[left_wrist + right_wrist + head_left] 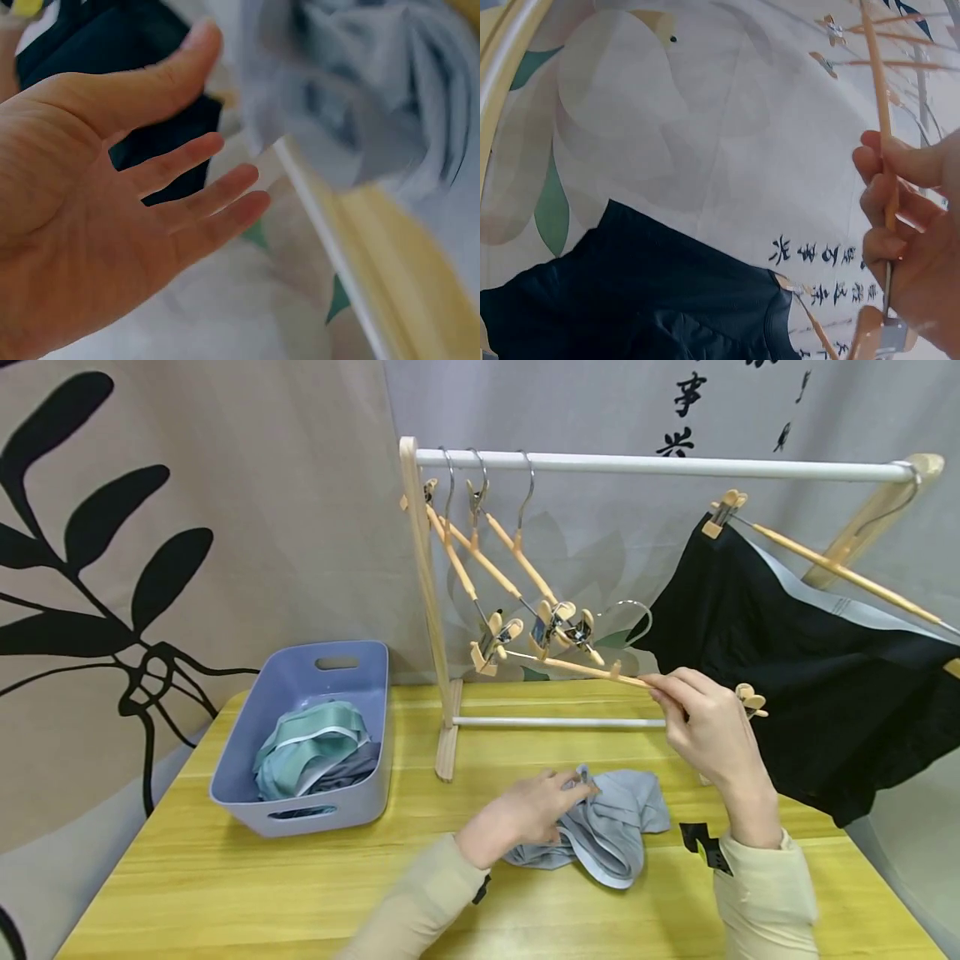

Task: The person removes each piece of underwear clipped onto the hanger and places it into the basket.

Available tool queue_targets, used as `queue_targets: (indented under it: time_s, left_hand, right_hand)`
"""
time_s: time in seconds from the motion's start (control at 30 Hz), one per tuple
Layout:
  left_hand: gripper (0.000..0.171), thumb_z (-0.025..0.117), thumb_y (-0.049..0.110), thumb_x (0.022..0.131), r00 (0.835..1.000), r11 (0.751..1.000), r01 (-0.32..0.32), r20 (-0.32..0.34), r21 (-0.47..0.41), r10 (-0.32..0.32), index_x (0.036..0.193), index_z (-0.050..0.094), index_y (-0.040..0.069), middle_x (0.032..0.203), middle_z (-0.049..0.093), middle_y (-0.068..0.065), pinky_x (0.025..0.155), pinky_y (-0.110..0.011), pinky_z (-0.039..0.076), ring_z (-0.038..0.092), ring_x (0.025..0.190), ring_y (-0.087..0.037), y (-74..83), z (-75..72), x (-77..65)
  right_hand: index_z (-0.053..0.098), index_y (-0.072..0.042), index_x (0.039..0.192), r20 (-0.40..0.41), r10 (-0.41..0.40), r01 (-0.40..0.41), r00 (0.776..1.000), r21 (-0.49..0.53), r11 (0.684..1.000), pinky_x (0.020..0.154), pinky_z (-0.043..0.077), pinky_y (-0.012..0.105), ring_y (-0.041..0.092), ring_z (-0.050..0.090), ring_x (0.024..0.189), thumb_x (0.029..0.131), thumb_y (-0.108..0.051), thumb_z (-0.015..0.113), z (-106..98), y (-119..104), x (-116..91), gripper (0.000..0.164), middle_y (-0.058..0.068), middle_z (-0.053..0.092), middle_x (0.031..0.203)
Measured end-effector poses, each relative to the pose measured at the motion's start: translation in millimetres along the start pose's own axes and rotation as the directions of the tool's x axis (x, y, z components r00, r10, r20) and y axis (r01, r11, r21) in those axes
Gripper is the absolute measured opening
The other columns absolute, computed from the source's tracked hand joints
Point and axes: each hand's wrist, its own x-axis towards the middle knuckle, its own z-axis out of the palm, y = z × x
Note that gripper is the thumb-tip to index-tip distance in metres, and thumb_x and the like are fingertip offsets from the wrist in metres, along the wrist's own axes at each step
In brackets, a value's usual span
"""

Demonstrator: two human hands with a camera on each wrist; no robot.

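Head view: 事 and 兴 mark the curtain point(600, 410); grey cloth point(618, 827) lies on the table point(300, 893) under the left hand point(528, 810). Left wrist view: its fingers spread apart, contact unclear in the blur. Right wrist view: the right hand point(922, 240) is clamped round a clip hanger point(878, 86).

You face a yellow, wood-grained surface point(225, 893). On your left, it supports a lilac basket point(367, 806). To the basket's right stands a rack point(427, 585), its left foot visible. Nearer you lies a crumpled grey cloth point(618, 827).
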Motion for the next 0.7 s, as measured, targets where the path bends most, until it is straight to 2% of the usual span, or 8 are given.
queue_targets:
  time_s: [0.1,0.17,0.27,0.33,0.4,0.5,0.57,0.7]
  left_hand:
    - [0.086,0.075,0.016,0.074,0.997,0.999,-0.029,0.068,0.039,0.026,0.14,0.027,0.04,0.15,0.024,0.001,0.08,-0.024,0.051,0.034,0.133,-0.024,7.5,14.4,9.4]
    - [0.088,0.074,0.011,0.075,0.993,0.998,-0.035,0.11,0.056,0.028,0.139,0.024,0.045,0.152,0.019,0.004,0.088,-0.033,0.049,0.026,0.138,-0.025,12.0,23.3,16.0]
    - [0.092,0.072,0.004,0.075,0.985,0.998,-0.008,0.172,0.069,-0.004,0.137,0.023,0.052,0.154,0.011,0.01,0.098,-0.049,0.04,0.017,0.141,-0.026,17.8,33.6,26.2]
    - [0.095,0.071,0.001,0.074,0.978,0.997,0.017,0.205,0.08,-0.033,0.135,0.024,0.056,0.154,0.009,0.013,0.1,-0.055,0.036,0.015,0.142,-0.026,20.1,38.3,32.3]
    - [0.091,0.069,0.001,0.075,0.975,0.995,0.029,0.217,0.097,-0.049,0.134,0.026,0.057,0.153,0.011,0.015,0.099,-0.054,0.038,0.018,0.141,-0.026,21.2,40.8,37.2]
    - [0.077,0.064,0.005,0.082,0.98,0.99,0.026,0.191,0.141,-0.053,0.132,0.034,0.054,0.151,0.021,0.014,0.096,-0.046,0.043,0.029,0.136,-0.027,20.6,43.3,42.1]
    - [0.067,0.06,0.005,0.085,0.987,0.982,0.002,0.16,0.19,-0.033,0.13,0.039,0.05,0.147,0.029,0.011,0.09,-0.037,0.049,0.038,0.131,-0.027,18.9,44.1,43.8]
    - [0.056,0.063,0.011,0.084,0.992,0.965,-0.077,0.114,0.252,0.05,0.128,0.047,0.042,0.137,0.042,0.005,0.094,-0.03,0.046,0.046,0.123,-0.017,12.8,46.2,42.6]
  right_hand:
    - [0.07,-0.002,0.09,0.022,0.04,-0.04,0.999,-0.032,0.999,0.055,0.034,0.014,0.011,0.047,0.059,0.074,0.008,0.066,-6.1,2.3,1.4,0.019,0.005,0.062,0.072]
    - [0.07,-0.002,0.09,0.035,0.07,-0.067,0.997,-0.064,0.996,0.054,0.033,0.013,0.01,0.046,0.058,0.075,0.007,0.066,-9.8,3.0,3.1,0.018,0.004,0.062,0.072]
    - [0.071,-0.003,0.09,0.052,0.102,-0.095,0.993,-0.114,0.989,0.053,0.033,0.013,0.01,0.046,0.057,0.077,0.006,0.065,-14.8,3.0,6.2,0.016,0.004,0.064,0.073]
    - [0.071,-0.003,0.09,0.055,0.112,-0.104,0.992,-0.136,0.985,0.053,0.032,0.014,0.011,0.046,0.057,0.077,0.006,0.065,-17.9,2.7,8.1,0.016,0.004,0.064,0.073]
    - [0.071,-0.002,0.09,0.052,0.12,-0.111,0.991,-0.151,0.982,0.053,0.032,0.014,0.012,0.047,0.056,0.077,0.005,0.065,-21.1,2.0,10.1,0.016,0.005,0.064,0.073]
    - [0.07,-0.002,0.09,0.045,0.13,-0.12,0.991,-0.178,0.977,0.053,0.034,0.018,0.014,0.048,0.056,0.078,0.004,0.065,-26.0,-0.5,14.0,0.015,0.006,0.064,0.072]
    - [0.07,-0.001,0.091,0.04,0.14,-0.129,0.989,-0.206,0.97,0.053,0.038,0.023,0.017,0.05,0.056,0.079,0.003,0.065,-29.4,-3.4,17.5,0.014,0.008,0.063,0.072]
    - [0.07,0.0,0.092,0.032,0.154,-0.139,0.988,-0.278,0.95,0.05,0.042,0.037,0.024,0.053,0.058,0.082,-0.001,0.061,-37.1,-10.8,25.0,0.013,0.011,0.063,0.073]
